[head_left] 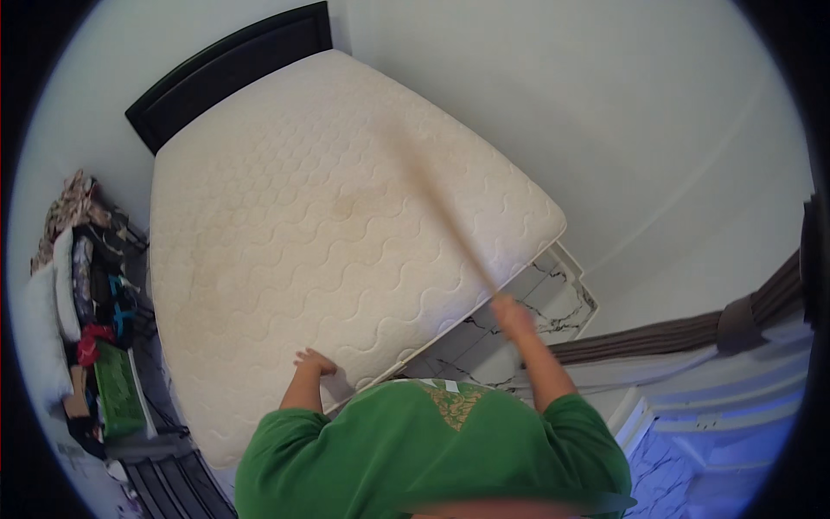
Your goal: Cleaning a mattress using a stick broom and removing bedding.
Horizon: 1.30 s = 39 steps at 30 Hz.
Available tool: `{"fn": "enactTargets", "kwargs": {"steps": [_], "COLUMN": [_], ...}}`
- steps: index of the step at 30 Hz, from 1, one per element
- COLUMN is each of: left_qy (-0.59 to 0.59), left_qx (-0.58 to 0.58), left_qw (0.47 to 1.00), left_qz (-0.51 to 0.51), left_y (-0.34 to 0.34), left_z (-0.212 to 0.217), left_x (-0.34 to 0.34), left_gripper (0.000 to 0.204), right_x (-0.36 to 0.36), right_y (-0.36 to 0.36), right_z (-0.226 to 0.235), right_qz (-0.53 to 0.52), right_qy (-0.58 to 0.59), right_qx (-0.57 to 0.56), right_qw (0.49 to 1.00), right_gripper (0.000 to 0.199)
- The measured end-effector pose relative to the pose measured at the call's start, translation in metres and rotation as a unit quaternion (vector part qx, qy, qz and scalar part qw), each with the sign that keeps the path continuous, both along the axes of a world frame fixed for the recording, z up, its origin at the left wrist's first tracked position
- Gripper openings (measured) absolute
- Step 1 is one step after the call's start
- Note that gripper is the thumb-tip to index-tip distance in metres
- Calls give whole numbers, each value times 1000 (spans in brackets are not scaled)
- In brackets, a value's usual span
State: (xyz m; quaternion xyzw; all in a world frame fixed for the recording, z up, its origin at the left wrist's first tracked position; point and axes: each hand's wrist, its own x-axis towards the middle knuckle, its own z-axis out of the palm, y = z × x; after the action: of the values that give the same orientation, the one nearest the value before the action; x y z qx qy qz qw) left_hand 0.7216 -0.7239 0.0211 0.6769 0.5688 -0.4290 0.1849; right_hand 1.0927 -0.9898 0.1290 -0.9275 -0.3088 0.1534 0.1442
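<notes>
Home bdrm, lg mattress [285,251] w/ dk headbd [233,73], tied-back curtain [640,338], tiled flr [480,346]

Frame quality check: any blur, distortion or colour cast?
Head view: stick motion-blurred, far end fading out over the mattress; right hand soft, left hand clearer. Head view: fisheye bows the mattress edges, corners black; blue-violet cast at lower right.

Got a stick [443,212] over the mattress [259,303], headboard [232,76] at its far edge, pillows [46,337] off its left edge, curtain [644,343] past the near right corner.
</notes>
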Motion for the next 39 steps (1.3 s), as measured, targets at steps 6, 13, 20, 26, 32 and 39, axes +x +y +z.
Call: {"fn": "enactTargets", "kwargs": {"steps": [6, 13, 20, 26, 32, 39], "left_qy": [-71, -580, -772, -783, -477, -419], "left_qx": [-173, -410, -359, -2, 502, -373], "left_qw": [963, 704, 396, 420, 450, 818], "left_qz": [-196, -7, 344, 458, 564, 129], "left_y": [1, -105, -95, 86, 179, 62], "left_z": [-3, 122, 126, 63, -30, 100], "left_x": [98, 263, 377, 271, 130, 405], "left_gripper": [80, 78, 29, 25, 39, 61], "right_x": [42, 103, 74, 122, 221, 278], "right_y": [-58, -18, 112, 97, 62, 117], "right_z": [-15, 17, 18, 71, 9, 3], "right_qz": [104, -332, -27, 218, -66, -28], "right_qy": [-14, 284, 247, 84, 311, 333], "right_qx": [-200, 281, 392, 212, 235, 264], "right_qw": [974, 854, 886, 949, 918, 904], "right_gripper": [33, 34, 42, 32, 23, 20]}}
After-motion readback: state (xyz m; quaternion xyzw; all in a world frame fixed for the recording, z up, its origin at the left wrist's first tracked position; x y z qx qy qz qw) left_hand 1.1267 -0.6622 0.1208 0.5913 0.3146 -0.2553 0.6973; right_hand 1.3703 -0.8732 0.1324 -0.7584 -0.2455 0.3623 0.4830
